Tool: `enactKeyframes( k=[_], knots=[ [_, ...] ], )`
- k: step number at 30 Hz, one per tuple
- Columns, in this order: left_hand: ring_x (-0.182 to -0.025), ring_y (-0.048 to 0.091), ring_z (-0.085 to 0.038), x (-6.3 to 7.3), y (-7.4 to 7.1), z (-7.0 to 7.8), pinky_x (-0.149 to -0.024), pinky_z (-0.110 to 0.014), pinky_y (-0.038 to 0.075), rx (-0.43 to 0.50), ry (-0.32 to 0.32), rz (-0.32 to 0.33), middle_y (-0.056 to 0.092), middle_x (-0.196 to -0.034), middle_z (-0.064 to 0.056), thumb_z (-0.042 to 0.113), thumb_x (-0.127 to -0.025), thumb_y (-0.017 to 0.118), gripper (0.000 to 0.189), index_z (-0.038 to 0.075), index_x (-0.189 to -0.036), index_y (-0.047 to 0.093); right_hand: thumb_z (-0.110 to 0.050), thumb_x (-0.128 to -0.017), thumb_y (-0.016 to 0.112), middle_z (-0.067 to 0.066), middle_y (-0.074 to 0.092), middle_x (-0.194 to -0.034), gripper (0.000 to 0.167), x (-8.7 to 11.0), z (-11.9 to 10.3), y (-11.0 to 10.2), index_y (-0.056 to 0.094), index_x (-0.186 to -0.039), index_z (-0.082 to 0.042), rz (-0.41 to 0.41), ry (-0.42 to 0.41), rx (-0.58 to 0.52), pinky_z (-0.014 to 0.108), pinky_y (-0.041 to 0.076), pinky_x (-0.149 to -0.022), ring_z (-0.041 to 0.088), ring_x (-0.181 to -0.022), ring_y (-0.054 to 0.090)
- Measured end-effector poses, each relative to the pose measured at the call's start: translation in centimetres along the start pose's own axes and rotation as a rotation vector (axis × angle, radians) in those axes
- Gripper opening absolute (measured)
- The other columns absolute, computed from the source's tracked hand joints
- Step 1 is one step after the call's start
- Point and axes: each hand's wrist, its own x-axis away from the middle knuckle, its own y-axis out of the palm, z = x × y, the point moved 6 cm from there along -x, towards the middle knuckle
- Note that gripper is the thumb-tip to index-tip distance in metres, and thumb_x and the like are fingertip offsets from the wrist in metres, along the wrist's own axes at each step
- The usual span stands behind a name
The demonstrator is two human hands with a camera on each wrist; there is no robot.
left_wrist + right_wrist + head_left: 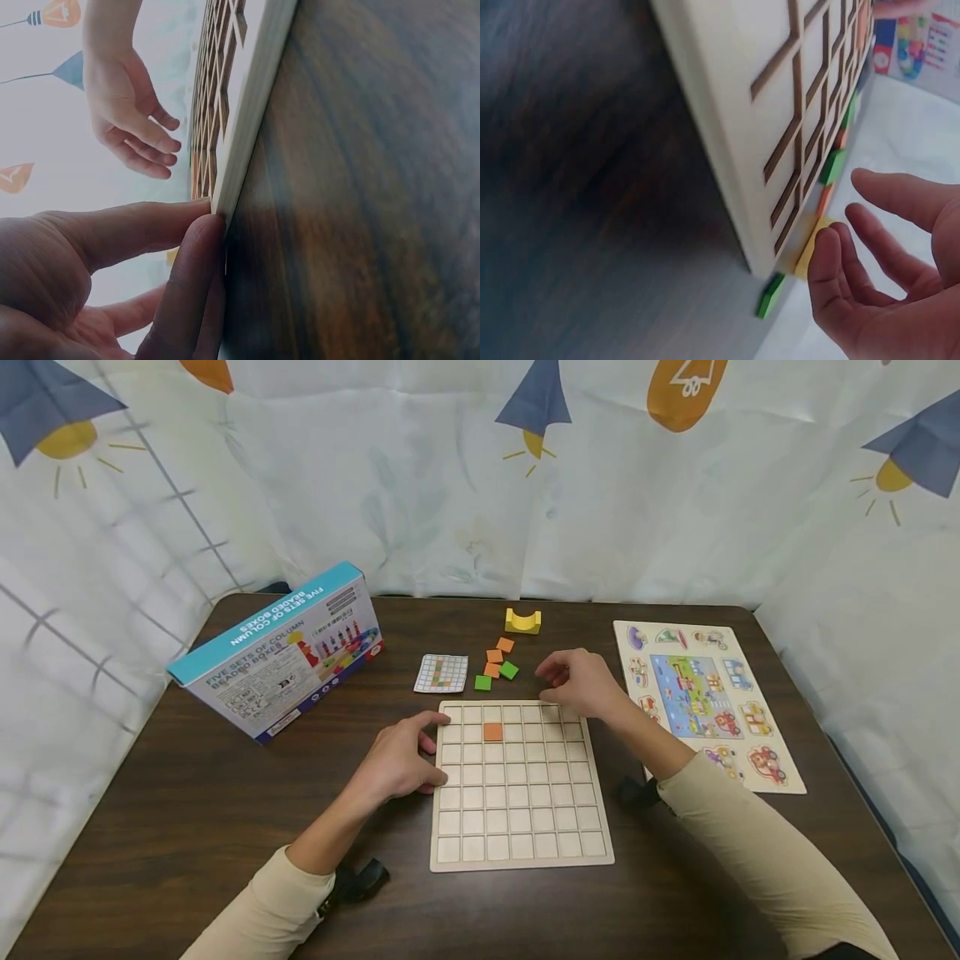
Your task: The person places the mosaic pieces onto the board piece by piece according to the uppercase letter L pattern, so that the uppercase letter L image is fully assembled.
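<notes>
A pale wooden grid board [517, 797] lies flat on the table, with one orange square tile [492, 732] in a cell near its far edge. My left hand [401, 756] pinches the board's left edge between thumb and fingers. Over the far right corner hovers my right hand [581, 683], fingers loosely bent and nothing between them. Just beyond the board lie several loose orange tiles [494, 656] and green tiles [483, 682]. In the right wrist view a green tile [771, 296] is near the board's corner; the right hand seems to hide it in the head view.
A small pattern card [441, 673] sits beyond the board, left of the loose tiles. Behind them stands a yellow curved block [522, 622]. A blue-topped toy box [288, 656] is at the left, and a picture puzzle board [697, 693] at the right, under the right forearm.
</notes>
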Motion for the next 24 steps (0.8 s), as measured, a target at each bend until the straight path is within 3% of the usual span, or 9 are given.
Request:
enactKeyframes(
  k=[12, 24],
  knots=[
    [-0.058, 0.068, -0.015, 0.1, -0.1, 0.2, -0.054, -0.029, 0.061, 0.008, 0.031, 0.020, 0.060, -0.105, -0.014, -0.005, -0.071, 0.087, 0.080, 0.015, -0.143, 0.059, -0.011, -0.091, 0.076, 0.021, 0.068, -0.121, 0.035, -0.8, 2.5, -1.7, 0.070, -0.125, -0.003, 0.036, 0.086, -0.012, 0.052, 0.055, -0.095, 0.037, -0.112, 0.065],
    [-0.059, 0.067, -0.015, 0.1, 0.0, 0.1, -0.054, -0.028, 0.060, 0.007, 0.035, 0.028, 0.061, -0.104, -0.013, -0.004, -0.071, 0.087, 0.080, 0.016, -0.143, 0.059, -0.005, -0.089, 0.076, 0.023, 0.065, -0.121, 0.040, -2.5, 5.0, -2.4, 0.067, -0.128, 0.000, 0.039, 0.155, -0.018, 0.049, 0.055, -0.092, 0.037, -0.111, 0.063]
  ],
)
